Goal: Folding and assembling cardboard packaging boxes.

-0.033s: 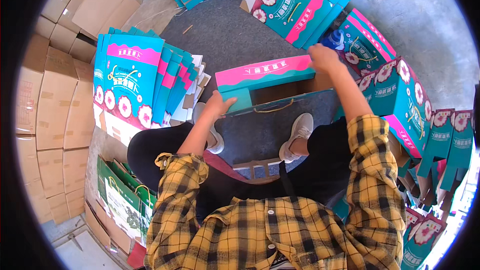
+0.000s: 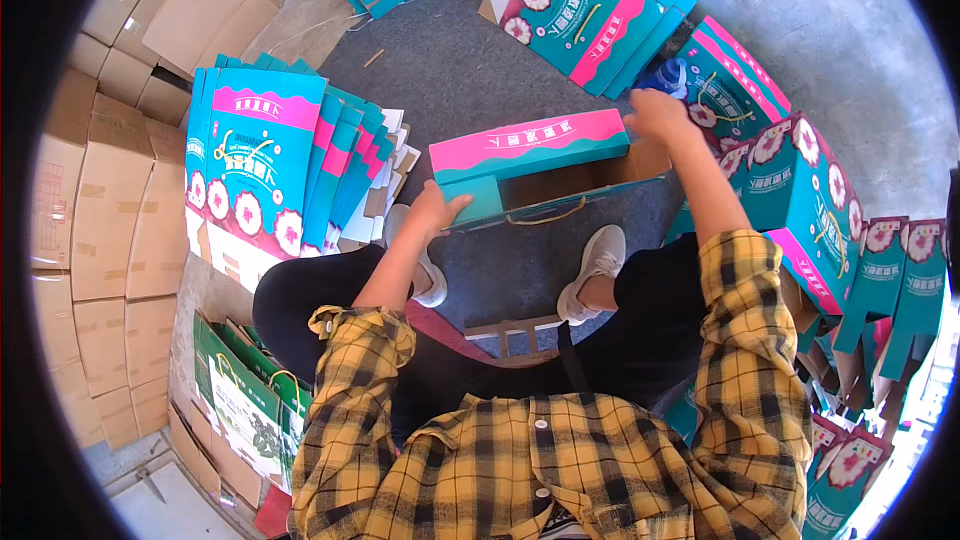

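Note:
A teal and pink cardboard gift box [image 2: 530, 143] is held above the floor between my knees, its brown inside showing through the open top. My left hand [image 2: 430, 210] grips its left end, thumb resting on the folded-in teal end flap. At the far right corner, my right hand [image 2: 662, 118] has its fingers bent round the box edge by the raised brown flap [image 2: 648, 160]; its fingertips are partly hidden. A yellow cord handle [image 2: 546, 213] hangs along the near side.
Flattened teal cartons lean in a fanned stack [image 2: 262, 155] at left, with another pile [image 2: 590, 10] at far right. Made-up boxes [image 2: 790, 180] stand by my right arm. Brown cartons [image 2: 112, 190] line the left wall. Green cartons [image 2: 240, 390] lie near my left knee.
My right hand has shifted slightly right, and the brown flap at the box's right end leans further outward. My left hand stays in place.

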Tool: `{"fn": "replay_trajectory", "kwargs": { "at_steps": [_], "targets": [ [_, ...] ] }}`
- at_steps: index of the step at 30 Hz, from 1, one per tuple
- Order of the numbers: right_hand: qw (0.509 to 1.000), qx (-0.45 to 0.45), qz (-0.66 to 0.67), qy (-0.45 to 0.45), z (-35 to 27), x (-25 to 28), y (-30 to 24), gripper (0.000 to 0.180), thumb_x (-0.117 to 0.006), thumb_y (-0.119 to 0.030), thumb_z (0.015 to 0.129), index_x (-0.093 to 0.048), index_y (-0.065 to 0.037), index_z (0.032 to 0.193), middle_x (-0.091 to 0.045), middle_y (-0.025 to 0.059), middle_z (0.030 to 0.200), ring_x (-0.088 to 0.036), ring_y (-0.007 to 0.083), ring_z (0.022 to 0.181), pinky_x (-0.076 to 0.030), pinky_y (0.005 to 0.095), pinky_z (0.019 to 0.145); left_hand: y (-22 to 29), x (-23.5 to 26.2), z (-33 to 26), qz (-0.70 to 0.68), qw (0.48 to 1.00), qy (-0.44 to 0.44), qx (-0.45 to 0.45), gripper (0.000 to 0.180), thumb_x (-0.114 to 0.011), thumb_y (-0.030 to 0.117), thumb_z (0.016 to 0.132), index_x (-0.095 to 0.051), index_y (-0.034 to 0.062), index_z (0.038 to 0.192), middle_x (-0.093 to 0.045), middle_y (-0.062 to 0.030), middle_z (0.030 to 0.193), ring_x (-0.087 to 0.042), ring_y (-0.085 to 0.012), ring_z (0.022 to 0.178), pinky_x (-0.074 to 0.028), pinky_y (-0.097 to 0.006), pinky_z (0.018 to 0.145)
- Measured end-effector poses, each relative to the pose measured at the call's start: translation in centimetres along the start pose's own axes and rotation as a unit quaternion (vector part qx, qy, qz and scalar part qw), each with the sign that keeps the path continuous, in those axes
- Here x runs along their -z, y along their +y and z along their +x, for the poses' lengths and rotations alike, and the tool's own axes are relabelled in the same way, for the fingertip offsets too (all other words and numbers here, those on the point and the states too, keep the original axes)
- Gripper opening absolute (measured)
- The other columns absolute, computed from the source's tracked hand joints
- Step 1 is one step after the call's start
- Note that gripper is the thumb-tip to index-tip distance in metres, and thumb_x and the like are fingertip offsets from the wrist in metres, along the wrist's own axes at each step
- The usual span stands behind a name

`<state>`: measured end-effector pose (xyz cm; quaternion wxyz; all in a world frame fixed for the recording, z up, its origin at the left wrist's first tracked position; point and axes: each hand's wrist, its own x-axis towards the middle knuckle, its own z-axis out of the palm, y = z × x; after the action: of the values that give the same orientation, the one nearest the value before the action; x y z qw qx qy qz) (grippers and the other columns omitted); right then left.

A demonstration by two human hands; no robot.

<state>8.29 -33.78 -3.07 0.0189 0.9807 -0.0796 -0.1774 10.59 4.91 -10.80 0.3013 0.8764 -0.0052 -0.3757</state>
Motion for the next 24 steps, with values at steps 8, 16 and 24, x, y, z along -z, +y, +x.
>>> {"fn": "replay_trajectory", "kwargs": {
  "at_steps": [8, 16, 24],
  "targets": [
    [0.934, 0.021, 0.277, -0.223, -1.7, -4.3, 0.8, 0.031, -0.060, -0.033, 0.080, -0.063, -0.004, 0.091, -0.067, 0.0150, 0.083, -0.065, 0.0291, 0.063, -0.051, 0.0409, 0.058, -0.5, -0.5, -0.2, -0.023, 0.998, 0.032, -0.044, 0.073, -0.070, 0.042, 0.080, -0.037, -0.0106, 0.118, -0.058, -0.0247, 0.108, -0.065, -0.0294, 0.088, -0.058, -0.033, 0.055],
    [0.982, -0.084, 0.145, -0.090, -1.9, -5.3, -0.3, 0.068, -0.081, -0.046, 0.063, -0.059, 0.003, 0.105, -0.064, 0.0209, 0.105, -0.068, 0.0325, 0.070, -0.056, 0.0418, 0.069, -0.8, -0.1, 0.2, -0.053, 0.999, 0.015, -0.001, 0.074, -0.071, 0.044, 0.078, -0.037, -0.0050, 0.122, -0.059, -0.0237, 0.107, -0.067, -0.0303, 0.083, -0.058, -0.036, 0.051],
    [0.870, -0.123, 0.393, -0.269, -2.5, -6.3, 1.2, 0.050, -0.073, -0.036, 0.077, -0.058, -0.007, 0.115, -0.064, 0.0157, 0.098, -0.067, 0.0263, 0.065, -0.059, 0.0326, 0.051, 0.0, -0.3, -0.3, -0.117, 0.991, -0.062, -0.006, 0.067, -0.070, 0.040, 0.079, -0.041, -0.0025, 0.123, -0.062, -0.0208, 0.100, -0.068, -0.0294, 0.065, -0.058, -0.035, 0.049]
  ]
}}
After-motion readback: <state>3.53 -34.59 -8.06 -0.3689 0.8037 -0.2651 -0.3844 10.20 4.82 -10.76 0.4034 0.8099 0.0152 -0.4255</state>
